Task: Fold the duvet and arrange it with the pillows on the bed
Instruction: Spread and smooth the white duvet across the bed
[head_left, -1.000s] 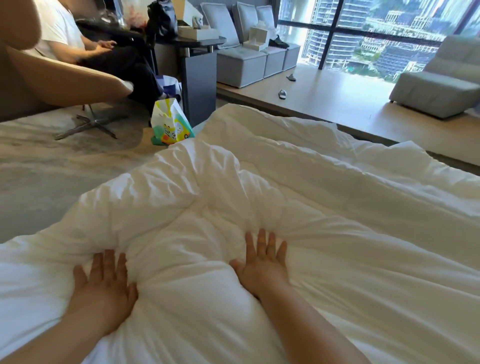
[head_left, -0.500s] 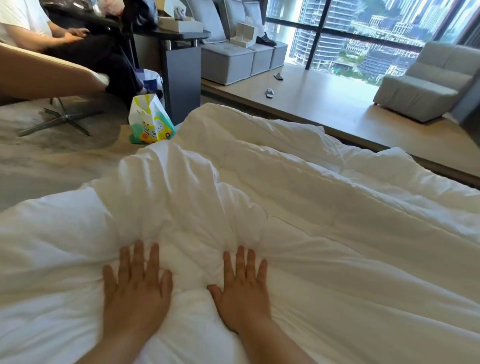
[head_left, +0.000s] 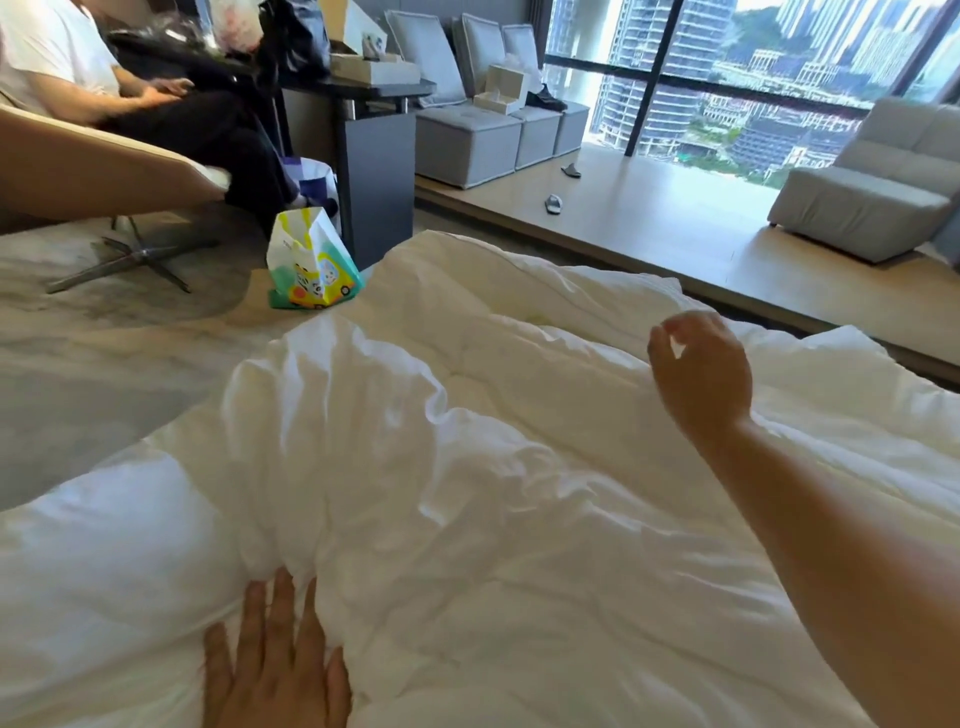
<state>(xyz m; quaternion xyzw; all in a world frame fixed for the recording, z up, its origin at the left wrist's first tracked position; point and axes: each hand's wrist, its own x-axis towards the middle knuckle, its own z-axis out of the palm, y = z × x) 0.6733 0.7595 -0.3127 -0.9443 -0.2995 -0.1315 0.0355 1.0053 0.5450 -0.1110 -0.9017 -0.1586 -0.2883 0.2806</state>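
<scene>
A white, rumpled duvet (head_left: 493, 493) covers the bed across the lower and middle view, bunched into folds at the centre. My left hand (head_left: 275, 660) lies flat on it near the bottom edge, fingers spread, pressing beside a raised fold. My right hand (head_left: 698, 379) is lifted above the duvet further out to the right, fingers loosely curled with nothing held. No pillows are in view.
A colourful paper bag (head_left: 311, 270) stands on the floor beyond the bed's far left corner. A dark side table (head_left: 374, 171) and a seated person (head_left: 130, 104) in a chair are at the left. A raised wooden platform (head_left: 649, 223) with grey sofa seats runs along the windows.
My right hand has lifted off the duvet and swung forward and to the right. My left hand stayed flat on the duvet, now lower in view.
</scene>
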